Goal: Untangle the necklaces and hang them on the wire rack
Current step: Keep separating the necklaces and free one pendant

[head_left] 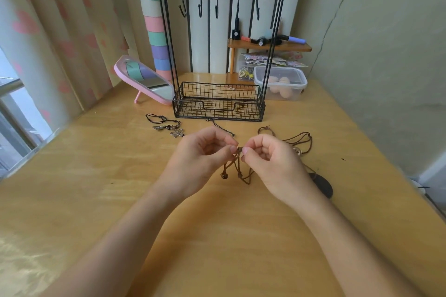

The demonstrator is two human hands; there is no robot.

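A brown cord necklace with small beads hangs in loops between my two hands, a little above the wooden table. My left hand pinches its knot from the left, and my right hand pinches it from the right. More brown cord trails over the table behind my right hand. A black cord necklace with metal flower pendants lies to the left. The black wire rack stands behind, its several hooks bare.
A pink tilted mirror stands left of the rack. A clear lidded box and a small wooden shelf with cosmetics sit at the back right. A dark oval object lies by my right wrist. A curtain and window are left.
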